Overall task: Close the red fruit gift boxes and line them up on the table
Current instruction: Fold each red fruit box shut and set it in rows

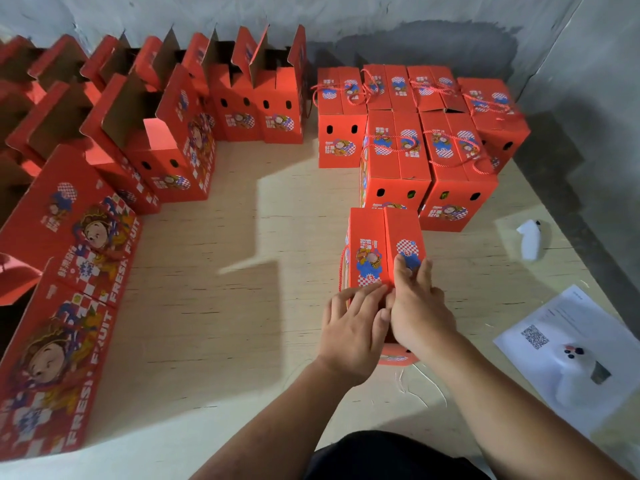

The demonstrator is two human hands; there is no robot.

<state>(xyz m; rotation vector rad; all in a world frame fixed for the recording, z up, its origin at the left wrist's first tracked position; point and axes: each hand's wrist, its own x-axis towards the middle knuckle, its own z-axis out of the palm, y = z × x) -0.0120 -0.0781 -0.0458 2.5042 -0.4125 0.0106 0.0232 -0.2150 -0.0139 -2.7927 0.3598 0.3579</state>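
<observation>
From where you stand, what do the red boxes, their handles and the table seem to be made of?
Red boxes: printed cardboard, apparently; the open boxes show plain brown insides on their raised flaps.
Handles: twisted red cord, probably synthetic or cotton; the kind cannot be told.
Table: pale wood or plywood, matt, with visible grain lines.

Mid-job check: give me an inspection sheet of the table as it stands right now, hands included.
Surface: pale wooden table, bare in the middle.
Job's things: box under the hands, flaps down; closed boxes grouped behind it, rope handles on top; open boxes with flaps up along the left and back.
Clutter: printed sheet with a code on the right; white object near the closed boxes, another on the sheet.
Hands: left hand and right hand both press flat on the near box's top, no grip.
Cables: nothing seen.
Surroundings: grey concrete wall behind and right.
</observation>
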